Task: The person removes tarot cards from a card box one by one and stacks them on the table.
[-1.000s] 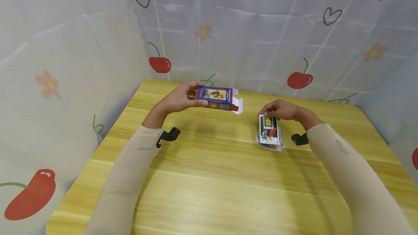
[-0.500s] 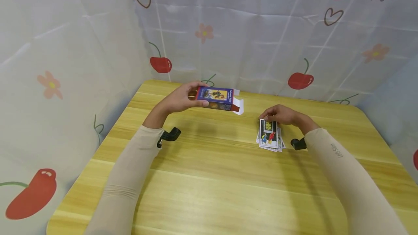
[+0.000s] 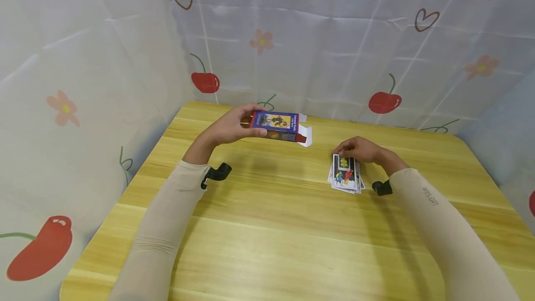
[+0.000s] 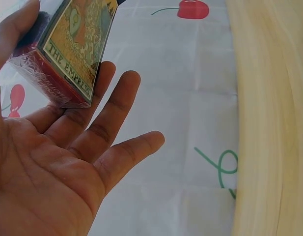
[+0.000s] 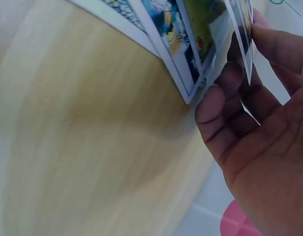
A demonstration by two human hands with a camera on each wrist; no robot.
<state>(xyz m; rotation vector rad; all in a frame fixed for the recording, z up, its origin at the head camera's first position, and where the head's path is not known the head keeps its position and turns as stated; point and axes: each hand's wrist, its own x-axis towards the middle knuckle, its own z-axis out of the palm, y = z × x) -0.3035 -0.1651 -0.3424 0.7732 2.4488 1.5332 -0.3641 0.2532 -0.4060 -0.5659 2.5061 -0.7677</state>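
My left hand (image 3: 230,127) grips a blue and red tarot card box (image 3: 277,121) by its closed end, between thumb and fingers, above the table. The box's white end flaps (image 3: 306,134) stand open toward the right. "THE EMPRESS" is printed on the side that shows in the left wrist view, where two or more fingers stretch out past the box (image 4: 75,54). At the right, my right hand (image 3: 361,148) pinches the far end of a tarot card (image 3: 344,174). This card lies close over a loose, fanned pile of tarot cards (image 5: 163,29) on the table.
The wooden table (image 3: 267,231) has a light grain. A white curtain (image 3: 317,50) printed with cherries, flowers and hearts rises behind it and on the left. Black wrist mounts (image 3: 218,172) stick out from both sleeves.
My right hand has come down and slightly nearer, lowering the pinched card onto or close over the pile. The left hand and the box have stayed nearly still.
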